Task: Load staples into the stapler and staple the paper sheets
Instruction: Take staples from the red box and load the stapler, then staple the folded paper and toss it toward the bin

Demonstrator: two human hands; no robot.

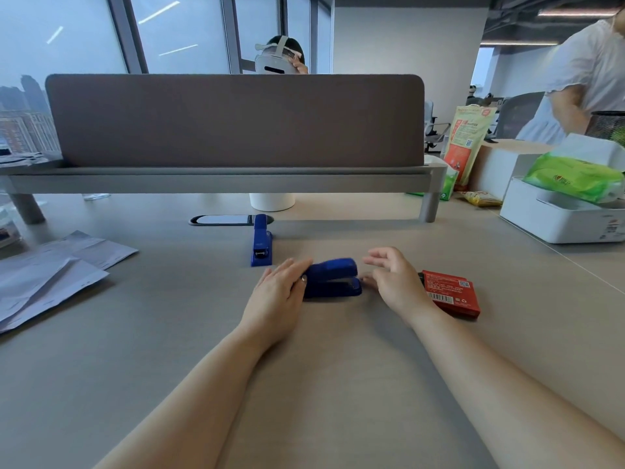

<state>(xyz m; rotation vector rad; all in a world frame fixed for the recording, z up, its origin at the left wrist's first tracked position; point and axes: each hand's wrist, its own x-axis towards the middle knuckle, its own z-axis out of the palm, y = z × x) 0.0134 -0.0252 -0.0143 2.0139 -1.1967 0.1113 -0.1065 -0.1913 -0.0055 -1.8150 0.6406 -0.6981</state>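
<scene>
A single wide-angle head view looks forward and down across the table point(338, 384), close over its near part, reaching to the divider panel point(236, 120) and windows point(182, 32) beyond; its edges seem bent by the lens.

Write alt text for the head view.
A left hand rests on one end of a blue stapler on a grey desk; the right hand is open at the other end. A red staple box lies right of it, a second blue stapler behind, paper sheets far left.
</scene>
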